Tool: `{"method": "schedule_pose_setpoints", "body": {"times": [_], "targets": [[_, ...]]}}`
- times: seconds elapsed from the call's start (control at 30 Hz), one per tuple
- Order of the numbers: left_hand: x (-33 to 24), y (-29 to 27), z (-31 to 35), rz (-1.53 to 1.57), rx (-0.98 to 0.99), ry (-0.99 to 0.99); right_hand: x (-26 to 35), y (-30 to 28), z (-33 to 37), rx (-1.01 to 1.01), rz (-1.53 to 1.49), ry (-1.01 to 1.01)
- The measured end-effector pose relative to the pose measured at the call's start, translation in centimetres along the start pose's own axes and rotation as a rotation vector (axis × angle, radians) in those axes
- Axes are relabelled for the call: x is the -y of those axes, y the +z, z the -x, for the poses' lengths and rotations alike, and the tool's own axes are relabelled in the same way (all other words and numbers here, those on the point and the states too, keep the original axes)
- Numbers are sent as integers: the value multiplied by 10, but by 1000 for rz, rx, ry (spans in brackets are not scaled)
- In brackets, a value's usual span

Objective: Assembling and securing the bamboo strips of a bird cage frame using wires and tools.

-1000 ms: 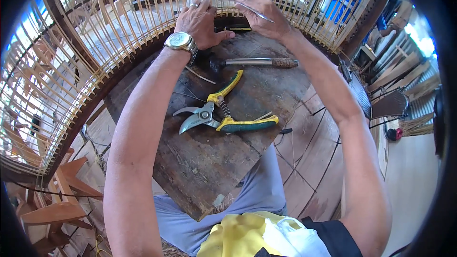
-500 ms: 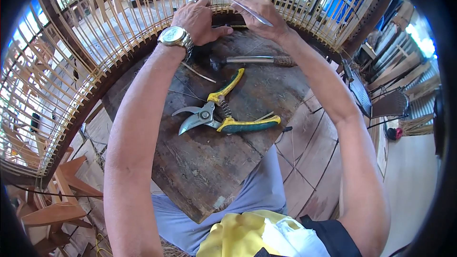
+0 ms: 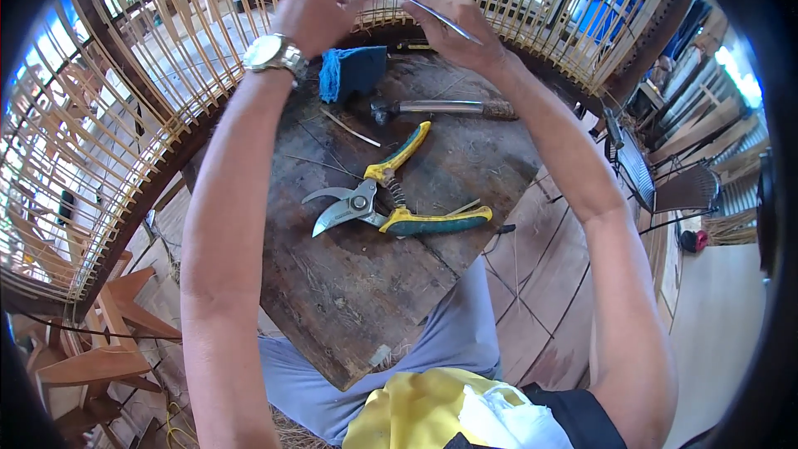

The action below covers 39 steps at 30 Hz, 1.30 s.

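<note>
My right hand (image 3: 453, 25) grips a slim, shiny metal tool (image 3: 436, 15) against the curved frame of upright rattan rods (image 3: 204, 33). Beside it, my left hand (image 3: 316, 12), with a metal watch on the wrist, is raised at the same rods. Motion smears its fingers, so I cannot make out whether they hold a strand. Below the hands, a dark blue cloth or pad (image 3: 353, 73) lies at the board's far edge. A hammer (image 3: 445, 108) rests nearer. Pruning shears (image 3: 391, 191) with yellow and green handles lie spread on the board.
A worn wooden board (image 3: 349, 299) spans my lap, with a loose cane strip (image 3: 353, 129) on it. The rod frame curves round the far and left sides. Wooden pieces (image 3: 104, 357) stand at lower left; a dark woven seat (image 3: 686, 187) is at right.
My left hand has lifted and shifted left off the board's far edge, uncovering the blue cloth. My right hand stays nearly in place with the metal tool.
</note>
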State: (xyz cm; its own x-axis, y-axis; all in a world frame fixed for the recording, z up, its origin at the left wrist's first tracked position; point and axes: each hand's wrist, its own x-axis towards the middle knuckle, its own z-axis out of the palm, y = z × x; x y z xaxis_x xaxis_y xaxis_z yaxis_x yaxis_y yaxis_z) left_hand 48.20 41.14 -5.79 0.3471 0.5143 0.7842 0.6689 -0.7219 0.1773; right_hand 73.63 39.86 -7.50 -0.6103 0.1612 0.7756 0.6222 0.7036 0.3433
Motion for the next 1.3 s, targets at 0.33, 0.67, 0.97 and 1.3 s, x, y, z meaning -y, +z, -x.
{"method": "schedule_pose_setpoints", "body": {"times": [0.33, 0.67, 0.97, 1.3], "targets": [[1, -16, 6, -150, -137, -49, 12, 21, 4, 117, -96, -5], [3, -17, 71, 21, 243, -224, 17, 16, 1, 50, -89, 5], [6, -7, 73, 72, 388, -352, 13, 12, 16, 93, -106, 210], [8, -11, 73, 124, 388, -394, 19, 33, 5, 26, -112, 199]]}}
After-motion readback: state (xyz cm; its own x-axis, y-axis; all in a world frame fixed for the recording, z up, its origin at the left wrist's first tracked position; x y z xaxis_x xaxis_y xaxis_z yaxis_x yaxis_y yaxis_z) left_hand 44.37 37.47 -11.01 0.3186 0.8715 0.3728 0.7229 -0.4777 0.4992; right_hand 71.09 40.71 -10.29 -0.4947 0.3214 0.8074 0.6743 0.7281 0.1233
